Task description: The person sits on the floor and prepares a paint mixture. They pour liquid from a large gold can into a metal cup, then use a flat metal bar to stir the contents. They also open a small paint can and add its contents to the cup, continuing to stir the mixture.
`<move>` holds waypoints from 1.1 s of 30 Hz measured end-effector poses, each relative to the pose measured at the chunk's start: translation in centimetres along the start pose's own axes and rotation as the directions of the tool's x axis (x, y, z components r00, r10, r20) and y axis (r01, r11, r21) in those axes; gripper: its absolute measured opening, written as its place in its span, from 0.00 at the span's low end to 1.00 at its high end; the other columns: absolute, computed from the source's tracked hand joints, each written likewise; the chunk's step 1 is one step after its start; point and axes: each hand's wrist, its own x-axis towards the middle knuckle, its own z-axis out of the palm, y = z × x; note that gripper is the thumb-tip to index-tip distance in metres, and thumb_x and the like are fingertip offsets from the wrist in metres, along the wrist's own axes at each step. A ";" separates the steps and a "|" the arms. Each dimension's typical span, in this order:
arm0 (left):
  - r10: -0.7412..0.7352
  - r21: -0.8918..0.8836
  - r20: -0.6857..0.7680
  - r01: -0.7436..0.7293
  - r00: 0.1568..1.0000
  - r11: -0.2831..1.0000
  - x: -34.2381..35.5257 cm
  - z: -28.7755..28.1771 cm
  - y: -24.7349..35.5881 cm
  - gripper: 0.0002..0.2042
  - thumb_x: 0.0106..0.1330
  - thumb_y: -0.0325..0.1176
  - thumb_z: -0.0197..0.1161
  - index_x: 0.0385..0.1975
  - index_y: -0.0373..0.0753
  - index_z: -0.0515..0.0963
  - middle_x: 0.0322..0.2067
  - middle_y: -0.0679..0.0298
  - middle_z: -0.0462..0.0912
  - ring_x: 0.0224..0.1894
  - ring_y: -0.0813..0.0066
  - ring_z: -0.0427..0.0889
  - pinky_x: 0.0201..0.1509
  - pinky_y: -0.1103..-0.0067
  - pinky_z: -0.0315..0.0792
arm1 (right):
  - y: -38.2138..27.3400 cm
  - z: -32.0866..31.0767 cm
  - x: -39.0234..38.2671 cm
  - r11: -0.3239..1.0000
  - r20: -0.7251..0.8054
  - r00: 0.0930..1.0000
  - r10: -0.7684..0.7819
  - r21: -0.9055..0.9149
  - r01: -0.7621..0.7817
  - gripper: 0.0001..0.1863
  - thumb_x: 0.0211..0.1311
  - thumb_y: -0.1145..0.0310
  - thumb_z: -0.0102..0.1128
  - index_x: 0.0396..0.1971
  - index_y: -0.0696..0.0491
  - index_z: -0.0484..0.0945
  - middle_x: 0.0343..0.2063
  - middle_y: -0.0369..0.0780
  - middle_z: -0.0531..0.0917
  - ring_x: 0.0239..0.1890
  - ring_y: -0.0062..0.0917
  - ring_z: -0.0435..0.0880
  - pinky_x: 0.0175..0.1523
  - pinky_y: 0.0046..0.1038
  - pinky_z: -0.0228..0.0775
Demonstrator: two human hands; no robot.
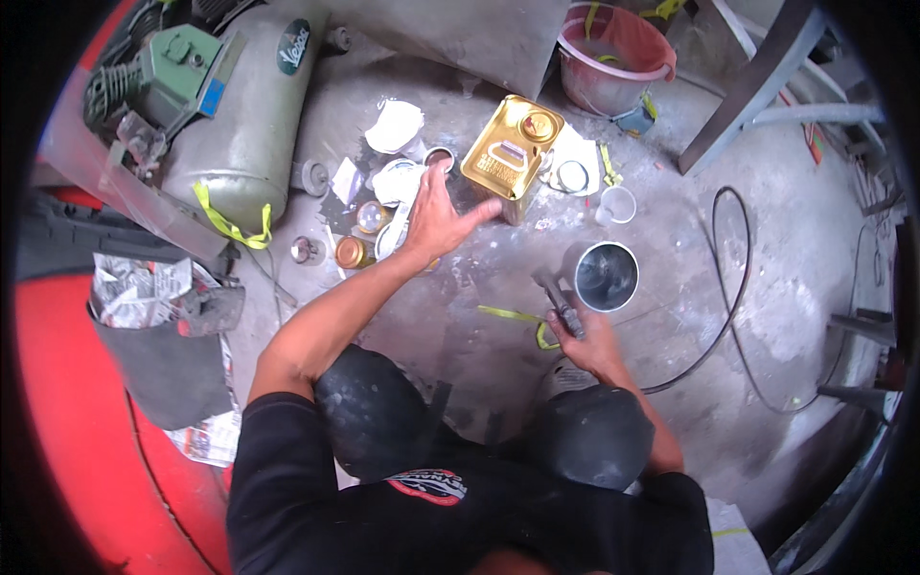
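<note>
My left hand (436, 216) is stretched forward with its fingers spread, hovering just left of a gold rectangular metal can (511, 153) lying on the concrete floor. It holds nothing. My right hand (586, 337) grips the handle of a spray gun (561, 305), whose open silver cup (606, 276) faces up. Small round tins and lids (356, 251) lie under and beside the left hand. Both knees in dark trousers show at the bottom.
A grey-green compressor tank (251, 115) with a motor stands at the upper left. A red bucket (613, 57) sits at the top, a small clear cup (616, 204) beside the gold can. A black hose (733, 287) loops right. Newspaper-covered red bodywork (57, 383) lies left.
</note>
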 end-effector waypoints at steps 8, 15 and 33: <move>-0.211 -0.090 0.026 0.212 0.977 0.973 0.8 7.3 -1.1 0.78 0.38 0.59 0.84 0.74 0.30 0.25 0.74 0.34 0.40 0.77 0.41 0.44 0.80 0.60 0.47 | -0.4 -0.8 -0.2 0.991 -0.086 0.991 0.107 0.089 -0.099 0.21 0.68 0.58 0.65 0.50 0.60 0.80 0.27 0.44 0.82 0.31 0.30 0.80 0.40 0.34 0.72; -0.237 -0.154 -0.151 0.214 0.960 0.965 1.1 8.9 0.4 0.75 0.38 0.57 0.84 0.74 0.30 0.30 0.73 0.35 0.46 0.75 0.42 0.52 0.79 0.62 0.53 | 0.2 -0.8 -0.9 0.968 -0.072 0.975 0.212 0.154 -0.199 0.21 0.67 0.56 0.66 0.48 0.59 0.82 0.24 0.39 0.82 0.28 0.22 0.77 0.35 0.30 0.71; 0.232 -0.237 0.393 -0.145 0.890 0.961 -5.7 -4.1 5.8 0.61 0.37 0.43 0.85 0.71 0.26 0.50 0.59 0.45 0.75 0.62 0.57 0.76 0.69 0.65 0.68 | 7.2 -0.4 -5.1 0.994 -0.417 0.902 0.110 0.042 -0.101 0.22 0.62 0.55 0.68 0.47 0.57 0.83 0.33 0.53 0.87 0.39 0.52 0.86 0.44 0.42 0.77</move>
